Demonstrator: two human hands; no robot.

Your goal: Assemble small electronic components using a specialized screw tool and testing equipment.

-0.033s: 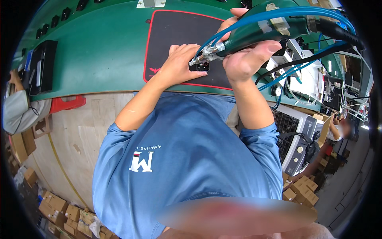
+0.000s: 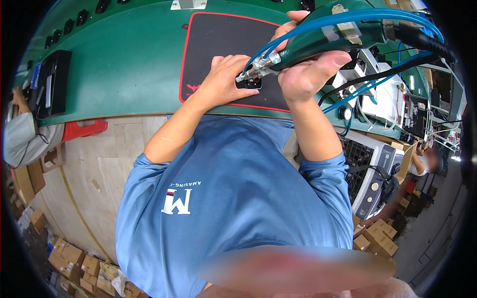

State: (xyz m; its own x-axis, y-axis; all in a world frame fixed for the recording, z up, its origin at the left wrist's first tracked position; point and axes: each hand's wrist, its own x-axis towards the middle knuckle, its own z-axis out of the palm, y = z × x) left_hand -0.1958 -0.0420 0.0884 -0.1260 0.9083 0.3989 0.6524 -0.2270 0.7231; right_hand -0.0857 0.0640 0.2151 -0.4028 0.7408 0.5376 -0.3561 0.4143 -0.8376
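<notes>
My right hand (image 2: 307, 79) is wrapped round a thick dark green powered screwdriver (image 2: 304, 48), with blue hoses (image 2: 338, 20) running to its metal front end. The tool slants down to the left. Its metal tip meets or hovers just over a small black part (image 2: 253, 84); contact cannot be made out. My left hand (image 2: 224, 77) grips that part against the black mat (image 2: 223, 37) with a red edge. The thumb lies along the part's near side, and the fingers hide much of it.
The mat lies on a green workbench (image 2: 124, 64). A black tray (image 2: 53, 82) stands at the left, and several small black parts (image 2: 82, 17) line the far edge. Cables and equipment (image 2: 367, 74) crowd the right. Below is a grey air cooler (image 2: 372, 184). Co-workers sit at both sides.
</notes>
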